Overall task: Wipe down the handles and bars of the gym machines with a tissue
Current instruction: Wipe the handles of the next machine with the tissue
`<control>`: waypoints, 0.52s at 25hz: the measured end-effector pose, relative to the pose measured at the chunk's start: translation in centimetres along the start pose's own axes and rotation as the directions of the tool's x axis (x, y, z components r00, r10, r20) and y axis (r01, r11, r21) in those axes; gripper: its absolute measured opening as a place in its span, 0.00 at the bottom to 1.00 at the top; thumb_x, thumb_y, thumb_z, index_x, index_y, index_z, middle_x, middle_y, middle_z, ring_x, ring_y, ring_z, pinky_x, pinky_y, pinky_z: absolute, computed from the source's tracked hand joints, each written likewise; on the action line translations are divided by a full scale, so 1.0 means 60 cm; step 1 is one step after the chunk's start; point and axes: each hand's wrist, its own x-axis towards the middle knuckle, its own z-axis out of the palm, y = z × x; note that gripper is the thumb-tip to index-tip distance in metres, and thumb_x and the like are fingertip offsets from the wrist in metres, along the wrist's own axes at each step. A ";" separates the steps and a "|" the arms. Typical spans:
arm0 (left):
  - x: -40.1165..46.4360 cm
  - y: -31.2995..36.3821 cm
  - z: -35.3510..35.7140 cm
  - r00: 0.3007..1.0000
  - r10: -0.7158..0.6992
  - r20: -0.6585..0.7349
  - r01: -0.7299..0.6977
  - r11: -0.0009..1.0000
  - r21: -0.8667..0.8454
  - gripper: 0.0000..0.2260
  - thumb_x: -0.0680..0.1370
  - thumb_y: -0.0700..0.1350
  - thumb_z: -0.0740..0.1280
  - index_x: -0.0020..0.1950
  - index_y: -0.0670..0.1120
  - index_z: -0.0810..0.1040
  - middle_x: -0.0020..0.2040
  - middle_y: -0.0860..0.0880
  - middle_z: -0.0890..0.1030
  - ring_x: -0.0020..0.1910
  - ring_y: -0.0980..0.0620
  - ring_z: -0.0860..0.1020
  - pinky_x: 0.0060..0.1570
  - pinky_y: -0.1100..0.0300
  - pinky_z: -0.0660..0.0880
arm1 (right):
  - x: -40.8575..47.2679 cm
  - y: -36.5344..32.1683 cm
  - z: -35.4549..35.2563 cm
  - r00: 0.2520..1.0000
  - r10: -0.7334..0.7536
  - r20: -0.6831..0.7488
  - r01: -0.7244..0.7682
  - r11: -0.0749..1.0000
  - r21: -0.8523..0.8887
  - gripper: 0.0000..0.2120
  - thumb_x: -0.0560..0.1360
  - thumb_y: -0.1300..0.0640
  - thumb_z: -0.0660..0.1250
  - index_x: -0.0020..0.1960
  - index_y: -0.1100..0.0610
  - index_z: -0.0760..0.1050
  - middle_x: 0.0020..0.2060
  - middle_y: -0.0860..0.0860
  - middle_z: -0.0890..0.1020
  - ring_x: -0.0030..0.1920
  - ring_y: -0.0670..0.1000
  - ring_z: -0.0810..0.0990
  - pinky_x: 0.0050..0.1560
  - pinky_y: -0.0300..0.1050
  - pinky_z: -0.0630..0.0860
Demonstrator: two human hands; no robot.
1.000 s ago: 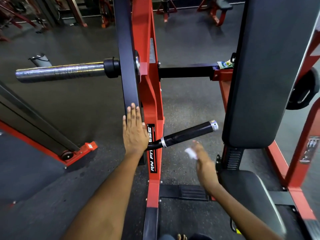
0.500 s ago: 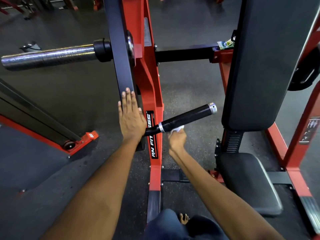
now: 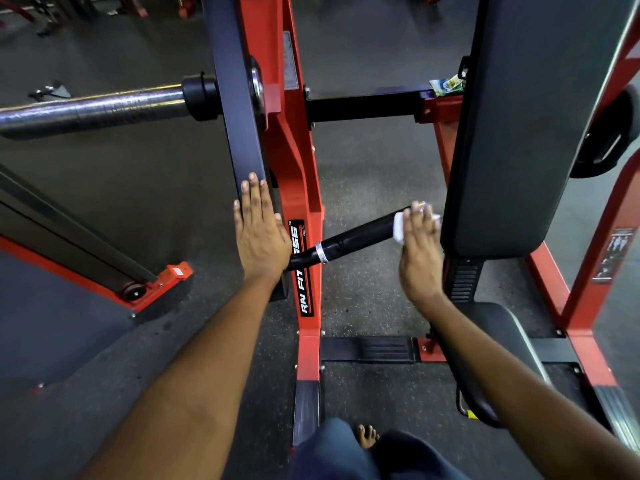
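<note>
Sliding out from the collared base of the black handle (image 3: 360, 235) to its capped tip, the right hand (image 3: 417, 251) now presses the white tissue (image 3: 399, 227) there under nearly straight fingers, so this grip looks wiped along its length. Just beyond those fingers stands the back pad (image 3: 526, 133), leaving little room; the left hand (image 3: 260, 233) stays flat, holding nothing, on the dark upright bar (image 3: 239, 126).

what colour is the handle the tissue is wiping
Black, with a silver ring near the frame end; the handle under the tissue shows best in the head view.
</note>
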 end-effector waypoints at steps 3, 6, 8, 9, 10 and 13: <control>0.000 0.000 0.001 1.000 0.002 -0.006 -0.002 1.000 -0.004 0.27 0.80 0.40 0.54 0.78 0.40 0.50 0.79 0.44 0.50 0.78 0.47 0.47 0.77 0.50 0.47 | -0.031 -0.070 0.052 0.999 0.035 0.037 -0.037 0.998 0.057 0.41 0.65 0.82 0.49 0.75 0.61 0.50 0.75 0.55 0.51 0.75 0.53 0.44 0.75 0.49 0.40; 0.001 0.002 0.000 1.000 0.002 -0.008 -0.002 1.000 -0.006 0.27 0.80 0.41 0.54 0.78 0.40 0.50 0.79 0.44 0.50 0.78 0.47 0.47 0.77 0.49 0.47 | -0.050 -0.143 0.073 0.962 -0.241 0.127 0.227 0.967 0.113 0.34 0.67 0.76 0.43 0.72 0.64 0.58 0.71 0.60 0.63 0.74 0.52 0.48 0.75 0.49 0.43; -0.001 0.001 0.000 1.000 0.002 -0.009 -0.002 1.000 -0.009 0.27 0.80 0.41 0.54 0.78 0.39 0.51 0.79 0.43 0.51 0.78 0.47 0.47 0.77 0.49 0.48 | -0.046 -0.163 0.056 0.921 -0.357 0.159 0.327 0.927 0.184 0.31 0.69 0.74 0.47 0.71 0.65 0.63 0.70 0.60 0.67 0.74 0.50 0.52 0.75 0.46 0.44; -0.002 0.000 0.000 1.000 0.003 -0.007 -0.003 1.000 -0.006 0.27 0.80 0.41 0.54 0.78 0.39 0.51 0.79 0.43 0.51 0.78 0.47 0.47 0.77 0.49 0.48 | -0.028 -0.154 0.036 0.928 -0.356 0.114 0.327 0.921 0.211 0.31 0.68 0.75 0.48 0.70 0.64 0.65 0.69 0.59 0.68 0.73 0.50 0.56 0.75 0.45 0.48; -0.002 -0.001 0.001 1.000 0.004 -0.006 -0.004 1.000 -0.001 0.27 0.80 0.41 0.54 0.78 0.40 0.51 0.79 0.43 0.51 0.78 0.47 0.47 0.77 0.49 0.48 | -0.004 -0.133 0.009 0.952 -0.296 0.072 0.275 0.937 0.216 0.32 0.68 0.76 0.48 0.70 0.62 0.65 0.70 0.57 0.68 0.73 0.51 0.59 0.74 0.45 0.52; 0.000 0.000 0.000 1.000 0.001 -0.001 -0.001 1.000 0.005 0.27 0.80 0.41 0.52 0.78 0.40 0.50 0.79 0.44 0.50 0.78 0.47 0.47 0.77 0.49 0.47 | 0.073 -0.041 -0.055 0.998 0.037 0.042 -0.039 0.997 0.064 0.29 0.70 0.75 0.49 0.69 0.63 0.66 0.70 0.56 0.68 0.73 0.56 0.59 0.74 0.51 0.53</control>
